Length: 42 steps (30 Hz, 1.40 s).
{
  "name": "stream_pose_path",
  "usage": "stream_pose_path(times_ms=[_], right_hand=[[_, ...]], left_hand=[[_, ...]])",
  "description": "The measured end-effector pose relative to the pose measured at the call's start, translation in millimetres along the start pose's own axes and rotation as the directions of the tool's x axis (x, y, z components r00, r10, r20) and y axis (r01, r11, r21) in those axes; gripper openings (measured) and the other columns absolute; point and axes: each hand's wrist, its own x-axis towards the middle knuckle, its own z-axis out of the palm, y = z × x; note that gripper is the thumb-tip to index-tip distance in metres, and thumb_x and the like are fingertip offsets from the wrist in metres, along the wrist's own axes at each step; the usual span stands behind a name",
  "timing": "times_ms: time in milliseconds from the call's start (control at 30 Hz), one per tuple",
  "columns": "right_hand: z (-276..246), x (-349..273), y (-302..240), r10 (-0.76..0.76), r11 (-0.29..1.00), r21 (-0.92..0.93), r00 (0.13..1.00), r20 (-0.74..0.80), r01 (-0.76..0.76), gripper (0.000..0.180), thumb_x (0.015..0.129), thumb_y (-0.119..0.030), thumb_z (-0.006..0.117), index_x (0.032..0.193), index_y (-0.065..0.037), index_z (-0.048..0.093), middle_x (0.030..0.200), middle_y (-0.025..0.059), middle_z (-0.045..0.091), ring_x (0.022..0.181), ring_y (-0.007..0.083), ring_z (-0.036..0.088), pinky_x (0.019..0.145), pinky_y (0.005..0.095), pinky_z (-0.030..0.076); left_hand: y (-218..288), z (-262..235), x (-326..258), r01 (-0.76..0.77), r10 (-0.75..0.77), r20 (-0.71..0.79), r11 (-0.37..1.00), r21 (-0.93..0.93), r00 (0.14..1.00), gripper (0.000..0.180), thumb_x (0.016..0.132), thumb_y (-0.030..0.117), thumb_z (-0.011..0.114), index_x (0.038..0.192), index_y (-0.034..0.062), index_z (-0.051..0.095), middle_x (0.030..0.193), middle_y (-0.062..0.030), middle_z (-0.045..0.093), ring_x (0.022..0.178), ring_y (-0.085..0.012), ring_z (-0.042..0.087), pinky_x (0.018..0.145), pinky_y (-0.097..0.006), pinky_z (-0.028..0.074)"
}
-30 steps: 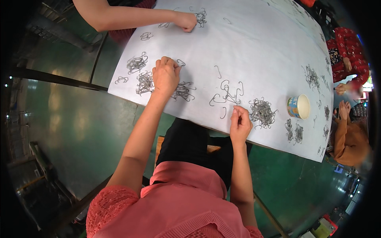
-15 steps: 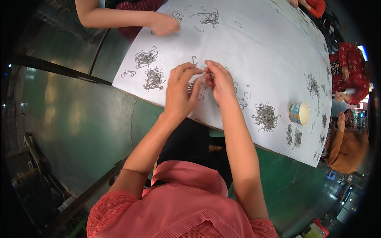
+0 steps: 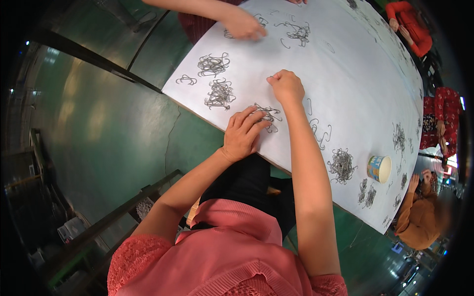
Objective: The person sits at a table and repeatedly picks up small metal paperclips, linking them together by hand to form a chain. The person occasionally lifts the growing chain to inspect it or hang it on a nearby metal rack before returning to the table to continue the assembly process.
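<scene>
Bent dark wire hooks lie in loose piles on a white-covered table [image 3: 355, 74]. My left hand [image 3: 242, 132] is at the near edge with fingers spread, touching the side of a small pile of wire hooks [image 3: 268, 112] and partly covering it. Farther in, my right hand [image 3: 289, 88] is closed, thumb and fingers pinched together just above the white surface. Whatever it pinches, if anything, is hidden. Beside my right forearm lie several scattered wire hooks [image 3: 322, 134]. Two bigger heaps, a near pile [image 3: 219, 93] and a far pile [image 3: 213, 64], sit to the left.
A co-worker's hand [image 3: 244, 23] works over hooks at the far left. To the right stand a dense hook heap [image 3: 341, 166] and a paper cup [image 3: 379, 168] lying near smaller piles. Other people sit along the right side, one in an orange-brown top [image 3: 417, 224].
My hands have moved apart: the right reached forward and closed into a pinch, while the left dropped back onto the small pile's edge. The whole view has shifted, moving the table rightward.
</scene>
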Motion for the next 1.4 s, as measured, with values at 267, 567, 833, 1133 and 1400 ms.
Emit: stream_pose_path(times_ms=[267, 567, 833, 1133, 1400], right_hand=[[-94, -67, 72, -0.163, 0.850, 0.526, 0.956, 0.242, 0.012, 0.019, 0.080, -0.018, 0.070, 0.079, -0.003, 0.059, 0.071, -0.0017, 0.054, 0.067, 0.0089, 0.047, 0.062, 0.0238, 0.039], [-158, -148, 221, 0.087, 0.971, -0.218, 0.995, -0.046, -0.095, 0.015, 0.077, -0.010, 0.070, 0.081, 0.000, 0.059, 0.068, 0.0042, 0.055, 0.062, 0.0144, 0.051, 0.060, 0.0293, 0.042], [-123, -118, 106, -0.236, 0.900, -0.411, 0.956, -0.173, 0.147, 0.010, 0.078, -0.011, 0.068, 0.086, -0.007, 0.064, 0.089, 0.0123, 0.060, 0.083, 0.0318, 0.060, 0.073, 0.0393, 0.047], [39, -44, -116, -0.644, 0.765, 0.070, 0.757, 0.107, 0.641, 0.011, 0.079, -0.014, 0.068, 0.085, -0.005, 0.068, 0.085, 0.0080, 0.063, 0.078, 0.0250, 0.062, 0.071, 0.0346, 0.049], [80, -27, -150, -0.571, 0.731, -0.211, 0.751, 0.331, 0.649, 0.013, 0.079, -0.019, 0.068, 0.082, -0.006, 0.069, 0.092, 0.0097, 0.064, 0.085, 0.0276, 0.063, 0.077, 0.0391, 0.049]], left_hand=[[2, -1, -1, 0.002, -0.002, -0.042, 1.000, 0.001, 0.999, 0.048, 0.060, -0.001, 0.057, 0.106, 0.0141, 0.063, 0.117, -0.0041, 0.058, 0.114, -0.0277, 0.052, 0.089, -0.038, 0.041], [4, -3, 5, -0.015, 0.015, -0.020, 1.000, 0.000, 1.000, 0.044, 0.062, 0.000, 0.057, 0.103, 0.0139, 0.063, 0.116, -0.0025, 0.059, 0.110, -0.0250, 0.054, 0.085, -0.036, 0.041], [-3, 1, -1, -0.036, 0.038, -0.045, 0.999, 0.026, 0.998, 0.036, 0.067, 0.008, 0.059, 0.103, 0.0135, 0.062, 0.116, -0.0007, 0.058, 0.113, -0.0217, 0.052, 0.086, -0.035, 0.041], [-7, 8, -11, -0.086, 0.080, -0.095, 0.994, -0.067, 0.992, 0.034, 0.067, 0.015, 0.060, 0.099, 0.0053, 0.062, 0.107, -0.0078, 0.060, 0.105, -0.0243, 0.055, 0.090, -0.037, 0.042], [-11, 19, -21, -0.125, 0.101, -0.208, 0.987, -0.103, 0.973, 0.029, 0.062, 0.016, 0.057, 0.088, 0.0035, 0.064, 0.103, -0.0098, 0.062, 0.105, -0.0251, 0.056, 0.093, -0.038, 0.042]])
